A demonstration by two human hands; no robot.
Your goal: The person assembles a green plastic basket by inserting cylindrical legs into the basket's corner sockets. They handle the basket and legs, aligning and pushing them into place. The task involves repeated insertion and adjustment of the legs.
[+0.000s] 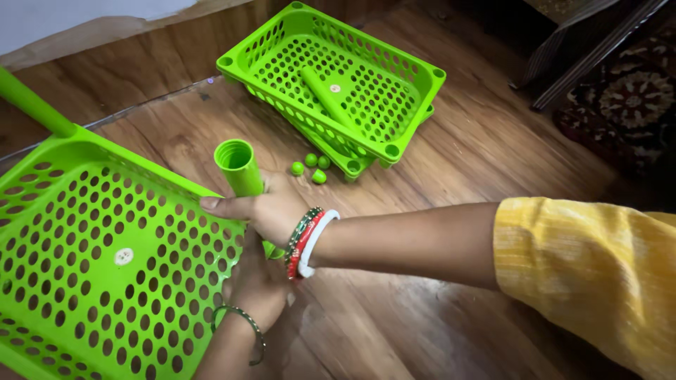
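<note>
Both hands (262, 239) grip green tube (239, 167), apparently.

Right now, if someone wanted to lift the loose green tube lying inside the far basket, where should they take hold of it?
Probably around its middle, coming from straight above. The green tube lies flat on the perforated floor of the far basket, whose raised walls block a sideways approach. Its round, slim body lets fingers close across it, and a central grip should keep it level.

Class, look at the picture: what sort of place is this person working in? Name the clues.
Probably a room in a home: a wood-look floor, a patterned rug at the right, and furniture legs beside it.
</note>
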